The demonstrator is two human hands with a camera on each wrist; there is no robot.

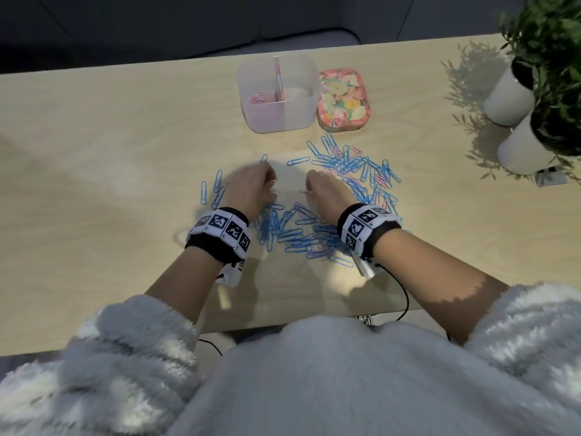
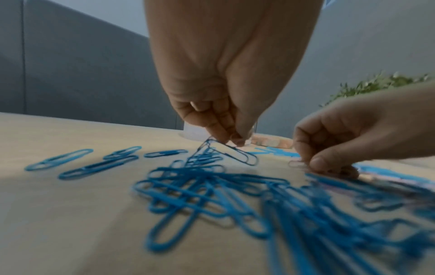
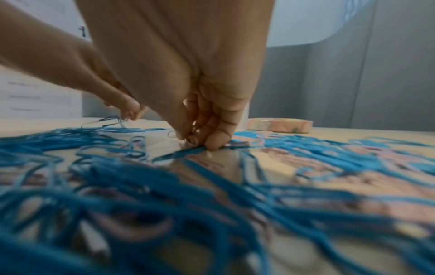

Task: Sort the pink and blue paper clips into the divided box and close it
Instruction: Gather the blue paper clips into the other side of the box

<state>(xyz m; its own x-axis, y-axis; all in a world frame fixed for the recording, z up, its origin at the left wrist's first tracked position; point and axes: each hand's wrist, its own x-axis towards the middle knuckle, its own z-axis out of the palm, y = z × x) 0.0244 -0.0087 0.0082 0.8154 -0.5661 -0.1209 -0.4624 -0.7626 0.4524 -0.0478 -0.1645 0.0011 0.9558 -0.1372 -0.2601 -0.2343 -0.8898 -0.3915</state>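
Note:
Blue paper clips [image 1: 283, 225] and a few pink ones [image 1: 355, 151] lie scattered on the wooden table [image 1: 110, 158]. My left hand [image 2: 231, 141] pinches a couple of blue clips [image 2: 235, 152], lifted just off the table. My right hand [image 3: 197, 141] has its fingertips down on the table and pinches a pale pink clip [image 2: 297, 164]. The translucent divided box [image 1: 309, 99] stands open at the back, with pink clips [image 1: 261, 98] in its left compartment. Its floral lid [image 1: 342, 100] lies to the right of it.
Two white pots [image 1: 509, 99] with green plants [image 1: 553, 42] stand at the table's right end, a small dark object [image 1: 551, 179] beside them. Thin black cables [image 1: 405, 300] hang over the near table edge.

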